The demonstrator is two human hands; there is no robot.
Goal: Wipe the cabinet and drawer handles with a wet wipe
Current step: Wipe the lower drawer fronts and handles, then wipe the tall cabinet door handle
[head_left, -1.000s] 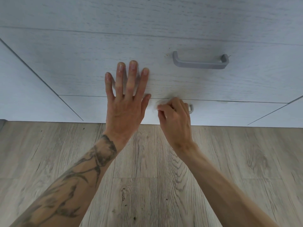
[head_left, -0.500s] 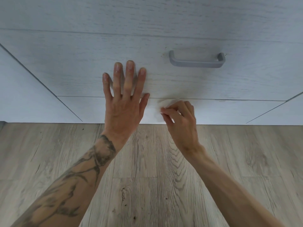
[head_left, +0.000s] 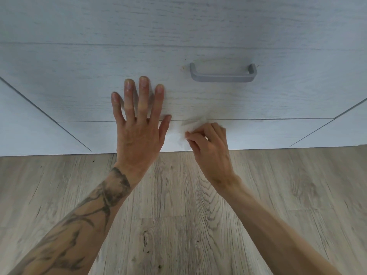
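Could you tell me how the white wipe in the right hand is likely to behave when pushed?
The wipe looks floppy: it crumples and folds past the right hand pinching it. Probably very light; pushed, it would likely bunch rather than slide.

The floor is grey-brown wood-grain planking with dark knots. The pale cabinet stands directly on it, its bottom edge meeting the planks along the far side.

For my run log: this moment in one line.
left hand flat on drawer front | right hand pinches wet wipe | grey handle untouched
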